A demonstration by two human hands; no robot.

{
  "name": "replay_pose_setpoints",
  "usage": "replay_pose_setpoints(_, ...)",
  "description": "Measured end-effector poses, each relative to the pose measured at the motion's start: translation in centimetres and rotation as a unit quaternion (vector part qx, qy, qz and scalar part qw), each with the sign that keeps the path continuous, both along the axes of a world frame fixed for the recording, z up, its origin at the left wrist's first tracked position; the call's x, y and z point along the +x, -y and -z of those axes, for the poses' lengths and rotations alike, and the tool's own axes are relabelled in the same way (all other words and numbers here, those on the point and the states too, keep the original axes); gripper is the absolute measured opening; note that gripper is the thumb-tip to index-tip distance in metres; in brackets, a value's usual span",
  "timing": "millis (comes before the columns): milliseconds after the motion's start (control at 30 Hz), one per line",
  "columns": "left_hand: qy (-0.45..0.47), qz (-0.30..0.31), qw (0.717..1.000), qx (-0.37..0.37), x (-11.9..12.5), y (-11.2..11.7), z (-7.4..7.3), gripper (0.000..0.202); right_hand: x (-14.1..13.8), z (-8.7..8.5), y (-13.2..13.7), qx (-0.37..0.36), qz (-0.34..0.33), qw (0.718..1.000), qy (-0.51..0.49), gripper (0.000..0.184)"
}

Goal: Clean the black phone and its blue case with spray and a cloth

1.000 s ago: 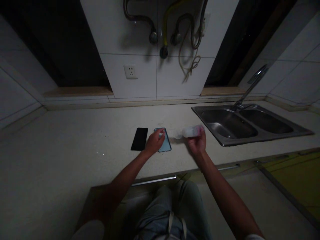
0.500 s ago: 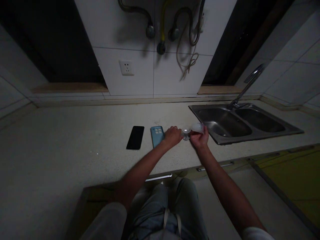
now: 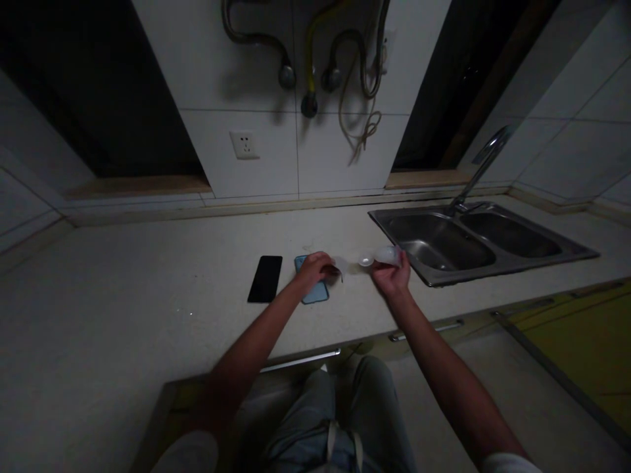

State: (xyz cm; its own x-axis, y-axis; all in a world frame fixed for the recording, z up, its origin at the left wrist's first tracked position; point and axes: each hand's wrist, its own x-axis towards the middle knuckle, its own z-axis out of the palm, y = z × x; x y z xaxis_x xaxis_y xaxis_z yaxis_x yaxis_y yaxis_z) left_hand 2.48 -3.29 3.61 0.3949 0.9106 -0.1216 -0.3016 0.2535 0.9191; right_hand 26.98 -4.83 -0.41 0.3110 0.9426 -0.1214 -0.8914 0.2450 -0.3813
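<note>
The phone [image 3: 265,279] lies left of the phone case [image 3: 316,293].

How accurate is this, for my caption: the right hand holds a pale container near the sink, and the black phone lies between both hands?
Almost: the head view shows the black phone left of the left hand, not between the hands. The right hand holds a pale container near the sink.

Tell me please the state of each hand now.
Left hand: holding a pale blurred item, unidentifiable.
Right hand: holding a translucent white bottle-shaped container.
</note>
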Motion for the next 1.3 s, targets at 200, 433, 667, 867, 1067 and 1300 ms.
replay_pose_setpoints(200,0.225,0.007,0.96,-0.167,-4.7,0.4,-0.3,0.019,-1.4,-1.2,0.3,0.011,-0.027,0.999,0.032,0.016)
replay_pose_setpoints(433,0.25,-0.017,0.94,-0.231,-4.6,0.1,1.0,0.022,-5.3,-2.8,0.3,0.044,0.016,0.981,0.19,0.032)
replay_pose_setpoints(667,0.216,-0.025,0.954,-0.207,-4.3,0.3,0.8,0.017,-9.4,-4.8,-0.4,0.063,0.116,0.928,0.349,0.046)
replay_pose_setpoints(867,0.212,-0.026,0.958,-0.191,-4.0,0.4,0.8,0.016,-10.9,-3.7,-1.2,0.016,0.144,0.897,0.417,0.036)
replay_pose_setpoints(1067,0.202,-0.011,0.962,-0.181,-4.1,0.4,0.9,0.018,-10.7,-2.7,-2.3,-0.019,0.179,0.897,0.404,0.028)
replay_pose_setpoints(1300,0.201,0.003,0.962,-0.185,-3.6,0.8,1.1,0.015,-10.4,-2.2,-1.8,0.017,0.127,0.915,0.382,0.032)
